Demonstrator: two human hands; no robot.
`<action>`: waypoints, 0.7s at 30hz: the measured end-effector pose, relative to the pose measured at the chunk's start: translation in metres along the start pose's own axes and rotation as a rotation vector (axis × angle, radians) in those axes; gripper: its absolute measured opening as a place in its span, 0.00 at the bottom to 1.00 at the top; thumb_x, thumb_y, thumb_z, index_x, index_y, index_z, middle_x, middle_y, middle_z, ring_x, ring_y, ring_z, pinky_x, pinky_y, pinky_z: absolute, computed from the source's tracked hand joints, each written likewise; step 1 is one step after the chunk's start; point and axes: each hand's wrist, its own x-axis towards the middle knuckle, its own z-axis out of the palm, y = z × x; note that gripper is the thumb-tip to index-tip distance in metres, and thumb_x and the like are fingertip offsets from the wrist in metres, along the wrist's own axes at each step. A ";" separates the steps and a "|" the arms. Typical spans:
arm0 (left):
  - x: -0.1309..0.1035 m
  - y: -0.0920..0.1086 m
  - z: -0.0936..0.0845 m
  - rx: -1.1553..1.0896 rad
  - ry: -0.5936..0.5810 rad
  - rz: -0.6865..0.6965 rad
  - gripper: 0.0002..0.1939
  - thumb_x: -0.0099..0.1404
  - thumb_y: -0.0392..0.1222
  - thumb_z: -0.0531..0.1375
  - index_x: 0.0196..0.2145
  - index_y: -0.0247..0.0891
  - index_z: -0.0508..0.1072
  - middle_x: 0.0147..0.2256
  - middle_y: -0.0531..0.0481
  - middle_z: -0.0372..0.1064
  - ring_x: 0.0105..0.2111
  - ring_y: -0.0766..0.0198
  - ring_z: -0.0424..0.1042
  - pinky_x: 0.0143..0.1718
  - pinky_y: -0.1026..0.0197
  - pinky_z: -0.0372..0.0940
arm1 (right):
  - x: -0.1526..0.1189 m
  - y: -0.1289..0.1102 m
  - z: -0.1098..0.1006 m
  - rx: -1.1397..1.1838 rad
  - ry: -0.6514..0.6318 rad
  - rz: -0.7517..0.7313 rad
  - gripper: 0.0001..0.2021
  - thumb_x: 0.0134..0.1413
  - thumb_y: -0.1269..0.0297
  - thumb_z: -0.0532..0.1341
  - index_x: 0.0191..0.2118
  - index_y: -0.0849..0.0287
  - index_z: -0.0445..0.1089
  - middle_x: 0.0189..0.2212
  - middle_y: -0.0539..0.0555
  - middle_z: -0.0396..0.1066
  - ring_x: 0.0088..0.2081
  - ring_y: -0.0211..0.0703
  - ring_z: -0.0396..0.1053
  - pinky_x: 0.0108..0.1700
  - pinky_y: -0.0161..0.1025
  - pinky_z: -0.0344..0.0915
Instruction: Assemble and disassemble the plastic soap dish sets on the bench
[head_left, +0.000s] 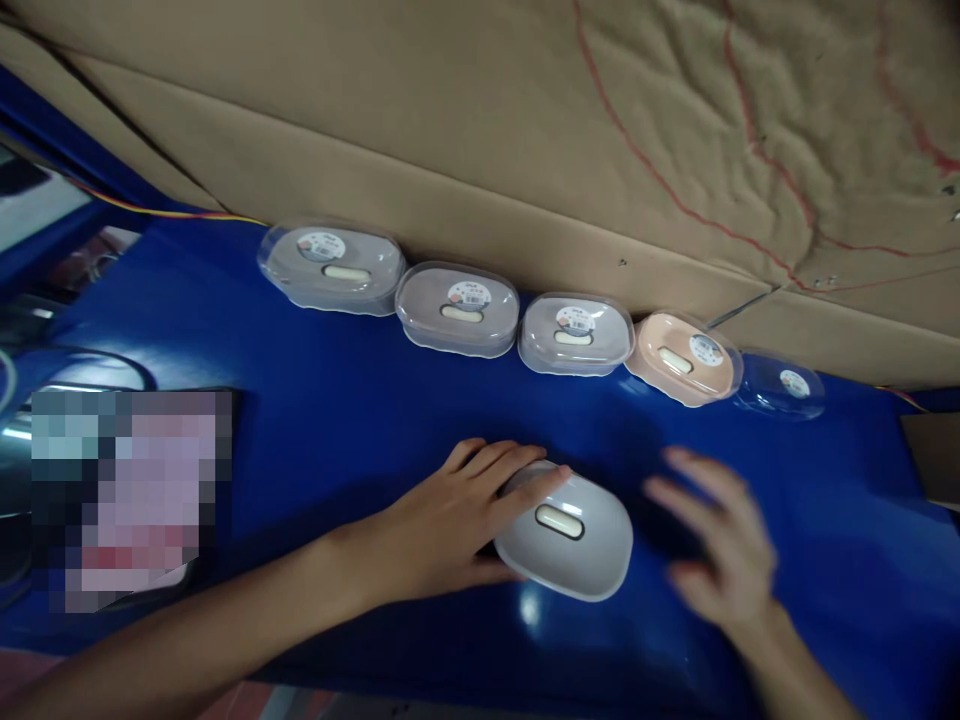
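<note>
My left hand is wrapped round the left end of a grey oval plastic dish, thumb at its near side and fingers over the far rim. A cream, pill-shaped piece sits in a dark-edged slot in the dish's middle. No clear lid covers this dish. To its right, my right hand hovers apart from it, fingers spread and slightly blurred, holding nothing. Beyond the hands, a loose clear lid with a round label lies at the right end of a row.
Along the cardboard wall stand several lidded oval dishes: grey ones and a peach one, each with a round label. A blurred-out screen lies at left on the blue table, near cables.
</note>
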 end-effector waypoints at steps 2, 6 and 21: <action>0.000 0.001 -0.001 0.017 -0.011 0.003 0.51 0.67 0.55 0.73 0.77 0.42 0.51 0.71 0.33 0.60 0.69 0.38 0.62 0.66 0.38 0.57 | -0.002 0.036 -0.020 -0.137 0.247 0.334 0.23 0.79 0.54 0.49 0.71 0.46 0.66 0.67 0.58 0.68 0.69 0.64 0.65 0.71 0.63 0.60; -0.001 0.002 -0.002 0.047 -0.011 0.022 0.50 0.68 0.56 0.72 0.77 0.40 0.52 0.71 0.31 0.60 0.69 0.37 0.62 0.67 0.37 0.57 | -0.013 0.107 -0.045 -0.368 0.079 0.634 0.33 0.77 0.49 0.50 0.78 0.59 0.51 0.78 0.68 0.48 0.78 0.72 0.46 0.75 0.70 0.48; -0.002 0.004 0.000 0.079 0.060 0.045 0.49 0.68 0.52 0.71 0.76 0.39 0.52 0.69 0.31 0.63 0.67 0.37 0.65 0.65 0.37 0.56 | -0.049 0.117 -0.064 -0.106 -0.196 0.687 0.33 0.70 0.43 0.60 0.74 0.47 0.59 0.72 0.63 0.62 0.73 0.69 0.60 0.74 0.63 0.57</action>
